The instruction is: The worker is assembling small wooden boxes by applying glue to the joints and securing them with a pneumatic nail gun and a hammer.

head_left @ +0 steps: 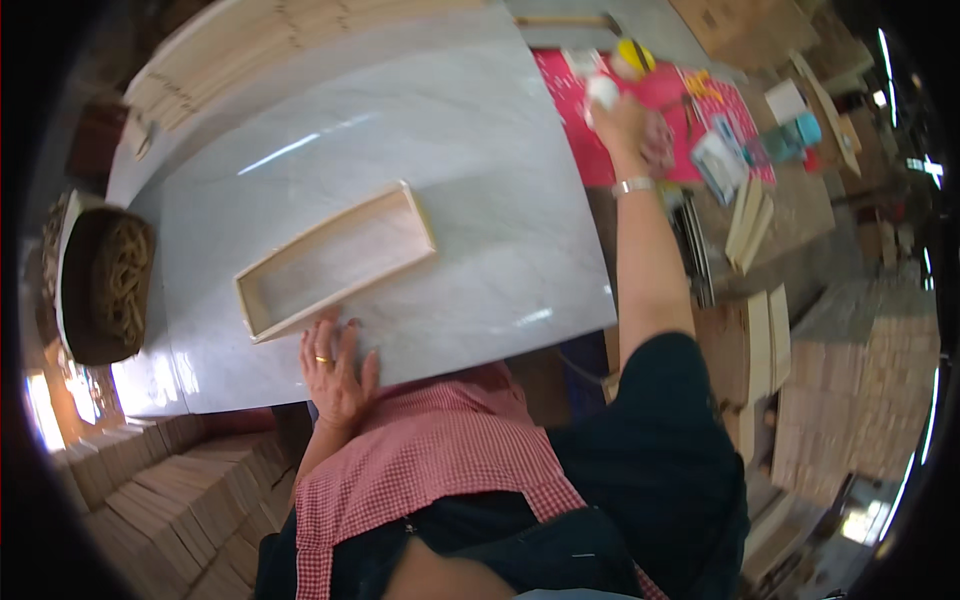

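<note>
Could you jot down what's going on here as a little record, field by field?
Setting: workshop with a pale marble-look table
Left hand: resting flat on the table's near edge, fingertips at the wooden frame
Right hand: stretched out to the red mat, closed on a white object; what it is cannot be told
Wooden frame: long, shallow, open, lying slantwise on the table
Nearby: stacks of wooden pieces to the right
Clothing: red checked apron

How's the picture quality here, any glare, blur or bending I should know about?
Head view: bright glare streaks on the marble table; the right hand and the white thing it holds are motion-blurred; the left hand by the wooden tray is sharper; edges bend toward the dark rim.
</note>
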Demonstrator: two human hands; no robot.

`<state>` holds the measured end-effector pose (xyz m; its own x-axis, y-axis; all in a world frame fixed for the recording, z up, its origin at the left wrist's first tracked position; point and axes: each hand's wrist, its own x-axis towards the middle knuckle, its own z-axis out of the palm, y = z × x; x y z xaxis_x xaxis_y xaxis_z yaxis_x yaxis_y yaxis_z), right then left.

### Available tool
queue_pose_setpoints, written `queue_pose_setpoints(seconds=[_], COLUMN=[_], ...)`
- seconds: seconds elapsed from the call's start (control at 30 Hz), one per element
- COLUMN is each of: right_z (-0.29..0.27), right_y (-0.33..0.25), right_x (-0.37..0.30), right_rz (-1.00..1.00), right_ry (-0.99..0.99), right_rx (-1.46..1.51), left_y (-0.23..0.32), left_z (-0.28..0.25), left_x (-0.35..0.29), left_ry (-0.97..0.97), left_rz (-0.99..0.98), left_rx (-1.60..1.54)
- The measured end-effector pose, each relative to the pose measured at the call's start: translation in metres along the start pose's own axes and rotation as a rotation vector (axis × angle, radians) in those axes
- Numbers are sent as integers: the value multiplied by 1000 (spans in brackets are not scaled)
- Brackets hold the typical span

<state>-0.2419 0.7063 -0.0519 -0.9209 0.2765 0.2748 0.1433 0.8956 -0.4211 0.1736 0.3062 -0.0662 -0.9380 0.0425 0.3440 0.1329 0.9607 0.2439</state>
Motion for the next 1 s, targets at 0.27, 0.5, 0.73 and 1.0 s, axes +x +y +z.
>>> queue_pose_setpoints(seconds=[0.27, 0.5, 0.73, 1.0], right_z=[-125, -163, -56, -74], right_y=[42, 305, 293, 290], right_x=[-110, -374, -464, -469], right_rz=[-143, 750, 1201, 1150], right_ry=[318, 442, -186, -38], right_rx=[358, -172, -160, -172], left_y=[-7, -3, -8, -4], left_z=[3, 5, 4, -2], left_x=[-3, -1, -9, -6], left_ry=[19, -35, -19, -13], left_rz=[-5, 15, 33, 16], left_rx=[79, 71, 71, 67])
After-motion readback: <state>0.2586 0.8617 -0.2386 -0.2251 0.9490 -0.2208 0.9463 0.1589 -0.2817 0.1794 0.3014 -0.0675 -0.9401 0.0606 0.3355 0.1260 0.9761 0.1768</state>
